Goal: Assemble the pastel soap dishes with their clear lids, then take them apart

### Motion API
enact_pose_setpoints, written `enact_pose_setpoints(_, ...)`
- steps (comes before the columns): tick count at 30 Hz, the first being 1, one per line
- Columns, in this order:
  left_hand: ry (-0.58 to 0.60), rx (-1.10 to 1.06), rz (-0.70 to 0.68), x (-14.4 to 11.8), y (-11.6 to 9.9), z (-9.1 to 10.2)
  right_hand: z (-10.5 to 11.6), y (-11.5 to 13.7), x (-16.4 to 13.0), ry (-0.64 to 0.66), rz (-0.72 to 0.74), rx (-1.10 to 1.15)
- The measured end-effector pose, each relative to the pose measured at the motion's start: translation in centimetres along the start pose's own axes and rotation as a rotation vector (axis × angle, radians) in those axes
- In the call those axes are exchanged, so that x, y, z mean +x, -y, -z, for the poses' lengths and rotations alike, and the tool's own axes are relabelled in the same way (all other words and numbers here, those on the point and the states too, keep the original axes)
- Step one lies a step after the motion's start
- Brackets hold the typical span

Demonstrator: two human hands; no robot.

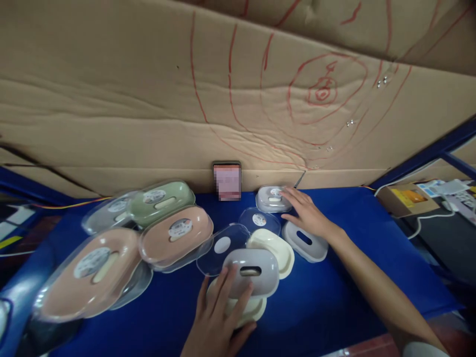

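Note:
My left hand (222, 310) is open, its spread fingers lying over the front edge of a grey oval plastic tray with a slot (267, 265) and a cream oval tray (256, 310) beneath it. My right hand (307, 210) is open too, fingers stretched out, with the fingertips at a grey oval dish (266, 199) under a clear, labelled cover. Below that hand sits another grey slotted tray (316, 249). A second cream tray (286, 250) lies between the two grey trays. Two clear covers, one with a white sticker (208, 260) and one with a printed label (270, 222), lie behind them.
On the left are covered dishes: green (178, 191), pink (199, 223), a nearer pink (124, 240) and grey (100, 216). A phone (227, 182) leans against the cardboard wall (130, 148). The table has a blue cover (357, 282). At right stands a small cardboard box (394, 202) beside white cables.

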State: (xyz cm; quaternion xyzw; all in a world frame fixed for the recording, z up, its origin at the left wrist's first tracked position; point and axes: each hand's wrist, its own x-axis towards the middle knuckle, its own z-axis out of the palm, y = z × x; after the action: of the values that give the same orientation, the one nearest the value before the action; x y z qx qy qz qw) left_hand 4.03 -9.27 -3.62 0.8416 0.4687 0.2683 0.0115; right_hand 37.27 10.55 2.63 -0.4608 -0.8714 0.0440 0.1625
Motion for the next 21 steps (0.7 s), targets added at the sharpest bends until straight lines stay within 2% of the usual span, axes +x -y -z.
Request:
enact_pose_setpoints(2, 0.010, 0.014, -0.041, -0.2, 0.4, -0.3, -0.2, -0.9, 1.6, 0.025, 0.006, -0.011)
enact_pose_setpoints(4, -0.002, 0.021, -0.067, -0.8, 1.0, -0.6, 0.3, -1.6, 1.8, 0.027, 0.008, -0.015)
enact_pose_setpoints(8, -0.060, 0.059, -0.069, -1.9, 2.2, -1.6, 2.0, -2.1, 0.1, -0.039, -0.031, -0.002)
enact_pose_setpoints(11, -0.058, 0.079, -0.083, -1.4, 2.5, -1.9, 2.5, -0.9, -0.7, -0.090, -0.005, -0.079)
enact_pose_setpoints(16, 0.012, 0.111, -0.096, 0.5, 2.3, -0.7, 0.5, 2.0, -0.1, 0.011, 0.142, -0.240)
enact_pose_setpoints(21, 0.020, 0.194, -0.146, -0.9, 2.6, 0.2, -1.9, 1.8, 1.1, 0.075, 0.104, -0.345)
